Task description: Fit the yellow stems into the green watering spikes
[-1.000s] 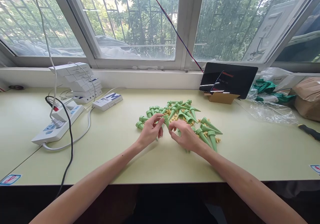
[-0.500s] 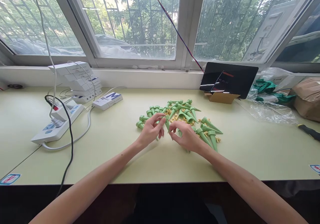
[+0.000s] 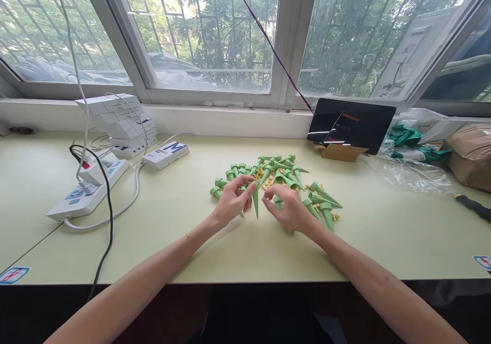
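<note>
My left hand [image 3: 232, 201] pinches a green plant watering spike [image 3: 256, 203] near its wide top, its pointed end hanging down. Just to the right, my right hand [image 3: 287, 208] is apart from that spike, thumb and forefinger drawn together; whatever they may hold is too small to make out. Another green spike shows behind the fingers of this hand. Beyond both hands lies a loose pile of green watering spikes [image 3: 293, 173] with ribbed caps, mixed with small yellow pieces [image 3: 268, 180]. Several more spikes [image 3: 327, 215] lie right of my right hand.
At the left are a white power strip [image 3: 90, 188] with cables, stacked white boxes [image 3: 118, 121] and a single box [image 3: 165, 155]. A tablet [image 3: 353, 124] leans on a cardboard stand. Plastic bags [image 3: 414, 150] and a black-handled tool [image 3: 473, 206] lie at the right.
My right hand has drawn back slightly to the right from the spike in my left hand. That spike now points more straight down, with more of its length showing.
</note>
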Tool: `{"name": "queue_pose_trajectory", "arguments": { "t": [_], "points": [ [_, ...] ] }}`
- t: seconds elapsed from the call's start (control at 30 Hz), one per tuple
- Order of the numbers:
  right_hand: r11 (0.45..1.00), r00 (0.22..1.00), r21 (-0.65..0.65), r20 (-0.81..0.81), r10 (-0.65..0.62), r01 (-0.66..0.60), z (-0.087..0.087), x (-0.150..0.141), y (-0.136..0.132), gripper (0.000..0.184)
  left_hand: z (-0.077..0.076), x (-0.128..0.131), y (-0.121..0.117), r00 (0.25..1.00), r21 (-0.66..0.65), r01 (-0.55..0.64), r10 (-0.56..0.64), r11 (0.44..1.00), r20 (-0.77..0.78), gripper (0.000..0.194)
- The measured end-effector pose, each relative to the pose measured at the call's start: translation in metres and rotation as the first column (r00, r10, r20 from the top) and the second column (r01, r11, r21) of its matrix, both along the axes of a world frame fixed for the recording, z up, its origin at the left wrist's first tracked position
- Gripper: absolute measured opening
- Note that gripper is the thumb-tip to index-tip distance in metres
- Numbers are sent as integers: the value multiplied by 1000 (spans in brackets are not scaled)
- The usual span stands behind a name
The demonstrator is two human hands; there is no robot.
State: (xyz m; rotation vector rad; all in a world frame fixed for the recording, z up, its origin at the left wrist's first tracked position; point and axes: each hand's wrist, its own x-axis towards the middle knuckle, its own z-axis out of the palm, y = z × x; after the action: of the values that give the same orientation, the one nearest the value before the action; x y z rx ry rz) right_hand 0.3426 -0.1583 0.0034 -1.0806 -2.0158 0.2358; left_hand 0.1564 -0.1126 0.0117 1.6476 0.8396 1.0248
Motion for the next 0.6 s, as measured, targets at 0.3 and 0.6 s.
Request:
{"name": "queue_pose_trajectory", "arguments": {
  "t": [0.3, 0.6],
  "points": [
    [944, 938, 313, 287, -196, 101, 4, 9, 15, 18, 0, -1, -3, 999, -9, -46, 46, 999, -16, 30],
    [980, 825, 125, 528, -200, 158, 30, -8, 39, 22, -3, -1, 1, 1000, -2, -9, 9, 1000, -2, 30]
  ]
}}
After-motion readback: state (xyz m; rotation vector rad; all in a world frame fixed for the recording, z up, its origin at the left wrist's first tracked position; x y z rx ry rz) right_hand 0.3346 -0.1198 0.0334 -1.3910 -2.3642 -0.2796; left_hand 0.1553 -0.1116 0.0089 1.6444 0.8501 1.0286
